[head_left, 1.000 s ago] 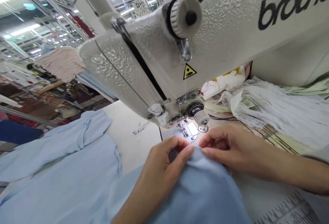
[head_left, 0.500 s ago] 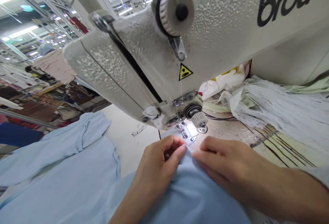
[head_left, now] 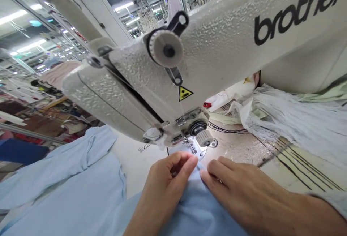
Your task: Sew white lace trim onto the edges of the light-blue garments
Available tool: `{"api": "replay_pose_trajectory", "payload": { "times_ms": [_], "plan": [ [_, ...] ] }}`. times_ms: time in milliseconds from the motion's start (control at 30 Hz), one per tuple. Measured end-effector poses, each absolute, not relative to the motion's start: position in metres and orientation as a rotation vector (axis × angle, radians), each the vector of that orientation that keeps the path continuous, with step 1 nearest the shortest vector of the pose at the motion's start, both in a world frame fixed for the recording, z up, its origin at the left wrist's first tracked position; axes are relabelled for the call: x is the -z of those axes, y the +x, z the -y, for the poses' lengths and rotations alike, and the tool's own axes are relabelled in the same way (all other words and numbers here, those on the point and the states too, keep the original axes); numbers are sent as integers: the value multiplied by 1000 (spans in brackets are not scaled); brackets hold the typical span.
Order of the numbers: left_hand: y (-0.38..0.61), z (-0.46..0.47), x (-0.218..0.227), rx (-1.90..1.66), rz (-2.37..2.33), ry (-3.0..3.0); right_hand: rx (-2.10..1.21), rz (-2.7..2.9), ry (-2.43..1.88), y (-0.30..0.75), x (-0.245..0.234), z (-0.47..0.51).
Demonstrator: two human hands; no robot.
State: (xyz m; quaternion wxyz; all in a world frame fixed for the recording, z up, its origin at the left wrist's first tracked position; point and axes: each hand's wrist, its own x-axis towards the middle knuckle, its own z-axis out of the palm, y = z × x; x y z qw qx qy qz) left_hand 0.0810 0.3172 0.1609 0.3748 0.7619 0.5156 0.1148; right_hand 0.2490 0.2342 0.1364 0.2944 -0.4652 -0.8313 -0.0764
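Observation:
Light blue fabric (head_left: 202, 207) hangs toward me from just in front of the needle area of a sewing machine (head_left: 217, 51). My left hand (head_left: 168, 185) pinches the fabric's top edge between thumb and index finger, close to the lit needle plate (head_left: 196, 147). Right beside it, my right hand (head_left: 235, 185) is closed on the same edge, its thumb and fingertips on the cloth. Both hands are near each other, a small gap of fabric showing between them. The presser foot is partly hidden behind the machine's lower parts.
More light blue fabric (head_left: 73, 181) lies spread on the left of the table. White lace fabric (head_left: 292, 120) is heaped on the right, near dark cords (head_left: 298, 160). Small red scissors or clip-like item (head_left: 207, 104) lies behind the machine head. Racks and lights fill the background.
The view has tilted, so the machine and hands sit lower in the picture. My right hand's fingers have shifted slightly along the fabric edge; the left keeps its pinch.

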Motion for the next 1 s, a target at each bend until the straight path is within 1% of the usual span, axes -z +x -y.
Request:
{"api": "replay_pose_trajectory", "payload": {
  "times_ms": [267, 367, 500, 600, 700, 1000],
  "plan": [
    [86, -313, -157, -294, -1425, 2127, 232, 2176, -1262, 256, -148, -230],
    [83, -315, -153, -335, -1428, 2194, 251, 2157, -1275, 254, -144, -231],
    [74, -311, -151, -533, -1388, 2502, 197, 2064, -1399, 242, -127, -238],
    [67, -304, -147, -672, -1130, 2786, 163, 2059, -1405, 236, -117, -243],
    [61, -299, -140, -604, -958, 2847, 205, 2055, -1427, 234, -115, -246],
    [53, -308, -135, -505, -919, 2958, 200, 2057, -1465, 231, -115, -250]
  ]
}}
